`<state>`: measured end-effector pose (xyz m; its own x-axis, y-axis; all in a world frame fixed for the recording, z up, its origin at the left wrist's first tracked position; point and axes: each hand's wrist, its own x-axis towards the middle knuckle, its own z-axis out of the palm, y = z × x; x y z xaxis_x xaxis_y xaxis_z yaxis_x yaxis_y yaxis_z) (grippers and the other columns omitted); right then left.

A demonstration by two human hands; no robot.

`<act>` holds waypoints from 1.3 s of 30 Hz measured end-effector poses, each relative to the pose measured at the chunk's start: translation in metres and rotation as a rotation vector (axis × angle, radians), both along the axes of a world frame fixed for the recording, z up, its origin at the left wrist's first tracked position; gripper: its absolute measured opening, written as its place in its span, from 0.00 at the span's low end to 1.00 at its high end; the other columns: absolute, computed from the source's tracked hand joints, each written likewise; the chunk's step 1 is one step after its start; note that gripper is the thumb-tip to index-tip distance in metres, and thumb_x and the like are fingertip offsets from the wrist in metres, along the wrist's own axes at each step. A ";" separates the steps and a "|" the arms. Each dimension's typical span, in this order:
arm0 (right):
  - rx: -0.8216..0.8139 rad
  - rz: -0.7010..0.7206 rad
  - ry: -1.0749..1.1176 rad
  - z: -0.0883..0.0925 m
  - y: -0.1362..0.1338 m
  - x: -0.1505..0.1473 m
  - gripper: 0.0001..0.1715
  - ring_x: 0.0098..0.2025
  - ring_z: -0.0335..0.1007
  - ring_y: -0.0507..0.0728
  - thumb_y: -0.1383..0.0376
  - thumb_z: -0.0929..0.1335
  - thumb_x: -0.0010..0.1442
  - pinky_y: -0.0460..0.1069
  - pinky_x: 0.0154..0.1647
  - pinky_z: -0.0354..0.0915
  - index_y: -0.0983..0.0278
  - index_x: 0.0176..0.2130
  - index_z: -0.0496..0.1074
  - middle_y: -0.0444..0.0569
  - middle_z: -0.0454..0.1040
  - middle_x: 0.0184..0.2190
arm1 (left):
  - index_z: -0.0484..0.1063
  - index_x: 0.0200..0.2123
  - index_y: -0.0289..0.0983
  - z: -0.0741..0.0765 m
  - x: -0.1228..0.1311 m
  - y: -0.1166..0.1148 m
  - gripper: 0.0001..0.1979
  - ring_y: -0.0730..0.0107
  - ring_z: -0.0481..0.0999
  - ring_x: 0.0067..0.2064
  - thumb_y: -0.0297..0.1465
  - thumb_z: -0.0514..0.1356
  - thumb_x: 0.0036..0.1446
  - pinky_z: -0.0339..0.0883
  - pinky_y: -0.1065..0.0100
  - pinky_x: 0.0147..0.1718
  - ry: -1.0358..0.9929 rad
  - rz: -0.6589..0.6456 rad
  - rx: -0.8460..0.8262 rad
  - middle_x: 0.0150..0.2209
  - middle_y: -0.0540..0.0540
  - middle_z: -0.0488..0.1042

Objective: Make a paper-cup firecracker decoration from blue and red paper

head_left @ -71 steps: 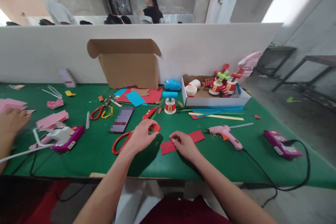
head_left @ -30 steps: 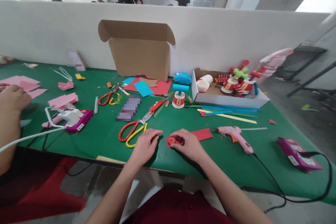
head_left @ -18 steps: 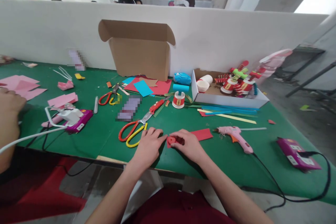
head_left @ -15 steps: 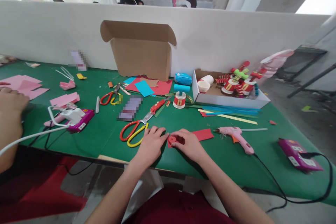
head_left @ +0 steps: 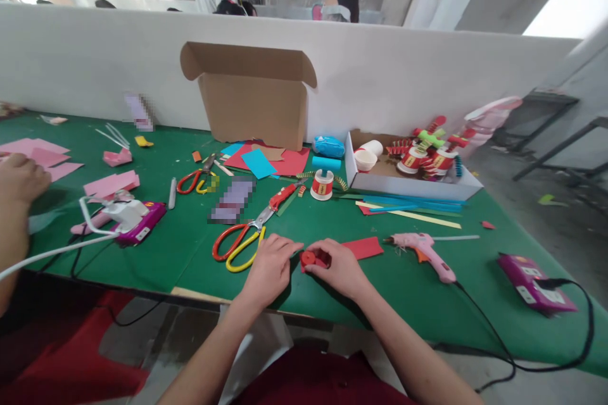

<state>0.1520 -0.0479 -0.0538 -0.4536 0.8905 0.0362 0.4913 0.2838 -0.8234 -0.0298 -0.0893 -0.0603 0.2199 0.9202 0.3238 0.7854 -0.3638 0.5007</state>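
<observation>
A small red paper roll (head_left: 308,258) is pinched between the thumb and fingers of my right hand (head_left: 338,266), just above the green table. My left hand (head_left: 274,262) is close on its left side, fingers bent together and the index fingertip near the roll; whether it holds anything is too small to tell. A red paper strip (head_left: 363,248) lies beyond my right hand. Scissors with red and yellow handles (head_left: 259,223) rest left of my left hand. A decorated paper cup (head_left: 323,185) stands farther back.
A pink glue gun (head_left: 425,252) and a purple power strip (head_left: 536,281) with cable lie at the right. Behind stand a white box (head_left: 413,185) with cup figures and a cardboard box (head_left: 254,101). Another person's hand (head_left: 21,177) is at the far left.
The red roll has been lifted slightly and turned in my right hand, and my left index finger is straighter. The view has shifted slightly.
</observation>
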 end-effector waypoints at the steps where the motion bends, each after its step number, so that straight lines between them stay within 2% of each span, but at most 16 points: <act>1: -0.061 -0.014 0.052 0.000 0.001 0.002 0.11 0.31 0.65 0.52 0.66 0.72 0.48 0.48 0.34 0.64 0.62 0.36 0.72 0.44 0.72 0.30 | 0.73 0.46 0.38 0.000 0.002 0.000 0.22 0.63 0.68 0.42 0.18 0.47 0.54 0.63 0.60 0.42 -0.021 -0.006 -0.005 0.40 0.44 0.76; 4: -0.247 -0.064 0.224 0.000 0.004 0.008 0.13 0.26 0.63 0.50 0.61 0.72 0.48 0.46 0.29 0.63 0.63 0.35 0.70 0.42 0.70 0.26 | 0.72 0.47 0.37 0.002 0.007 0.000 0.21 0.62 0.69 0.42 0.19 0.47 0.56 0.65 0.59 0.43 -0.060 0.008 -0.008 0.40 0.43 0.76; 6: -0.289 -0.073 0.293 0.000 0.005 0.010 0.15 0.27 0.63 0.49 0.60 0.72 0.47 0.46 0.30 0.64 0.63 0.35 0.69 0.41 0.70 0.27 | 0.71 0.49 0.37 0.004 0.011 0.001 0.20 0.63 0.70 0.43 0.21 0.47 0.58 0.65 0.58 0.45 -0.100 0.009 0.003 0.42 0.43 0.75; 9: -0.254 -0.068 0.325 -0.002 0.004 0.010 0.15 0.28 0.65 0.50 0.61 0.72 0.47 0.46 0.31 0.65 0.63 0.35 0.70 0.42 0.72 0.29 | 0.67 0.54 0.39 0.007 0.017 0.002 0.20 0.64 0.70 0.48 0.24 0.47 0.60 0.66 0.58 0.49 -0.163 -0.049 0.011 0.47 0.42 0.73; 13: -0.203 -0.076 0.311 -0.007 0.002 0.008 0.12 0.28 0.66 0.50 0.61 0.71 0.49 0.46 0.32 0.65 0.63 0.34 0.70 0.42 0.72 0.28 | 0.67 0.54 0.42 0.006 0.026 0.001 0.22 0.64 0.69 0.51 0.24 0.50 0.58 0.66 0.59 0.51 -0.121 -0.129 -0.004 0.51 0.43 0.71; 16: -0.201 -0.117 0.310 -0.009 0.001 0.006 0.12 0.28 0.66 0.50 0.61 0.71 0.48 0.46 0.31 0.65 0.63 0.33 0.70 0.42 0.71 0.27 | 0.67 0.53 0.40 0.001 0.030 -0.002 0.20 0.63 0.68 0.53 0.25 0.50 0.58 0.65 0.58 0.52 -0.096 -0.046 0.035 0.52 0.41 0.68; 18: -0.207 -0.135 0.310 -0.008 0.000 0.005 0.12 0.28 0.66 0.50 0.60 0.71 0.47 0.46 0.31 0.65 0.63 0.32 0.69 0.42 0.71 0.27 | 0.68 0.50 0.38 -0.001 0.029 -0.006 0.16 0.63 0.69 0.51 0.27 0.49 0.61 0.66 0.58 0.50 -0.082 0.046 0.068 0.49 0.41 0.70; 20: -0.215 -0.145 0.293 -0.006 -0.002 0.004 0.12 0.27 0.66 0.50 0.61 0.72 0.47 0.46 0.31 0.65 0.62 0.32 0.68 0.41 0.71 0.26 | 0.70 0.44 0.37 -0.002 0.025 -0.011 0.11 0.63 0.71 0.45 0.29 0.50 0.62 0.67 0.59 0.46 -0.004 0.075 0.080 0.43 0.42 0.72; 25: -0.208 -0.143 0.267 -0.002 -0.002 0.004 0.11 0.27 0.65 0.50 0.61 0.71 0.47 0.46 0.32 0.65 0.63 0.31 0.68 0.42 0.71 0.26 | 0.72 0.34 0.37 -0.001 0.015 -0.024 0.05 0.61 0.69 0.37 0.28 0.56 0.58 0.65 0.60 0.37 0.362 -0.029 0.083 0.33 0.45 0.72; 31: -0.195 -0.153 0.239 -0.002 -0.001 0.005 0.13 0.28 0.65 0.50 0.60 0.71 0.47 0.46 0.32 0.65 0.63 0.33 0.68 0.42 0.70 0.26 | 0.73 0.31 0.37 0.003 0.018 -0.024 0.08 0.62 0.68 0.32 0.21 0.55 0.56 0.59 0.62 0.31 0.579 -0.007 0.126 0.28 0.47 0.71; 35: -0.188 -0.142 0.241 -0.002 0.002 0.005 0.13 0.28 0.65 0.50 0.60 0.71 0.48 0.46 0.31 0.66 0.63 0.32 0.68 0.42 0.71 0.26 | 0.73 0.29 0.37 0.002 0.020 -0.016 0.10 0.62 0.67 0.32 0.20 0.54 0.57 0.58 0.63 0.32 0.619 0.013 0.170 0.27 0.46 0.70; 39: -0.157 -0.176 0.244 -0.002 0.007 0.003 0.12 0.28 0.65 0.50 0.61 0.71 0.48 0.47 0.32 0.66 0.63 0.32 0.68 0.42 0.72 0.28 | 0.75 0.34 0.38 -0.003 0.016 -0.009 0.12 0.61 0.67 0.34 0.21 0.53 0.58 0.58 0.62 0.34 0.586 0.040 0.180 0.30 0.44 0.71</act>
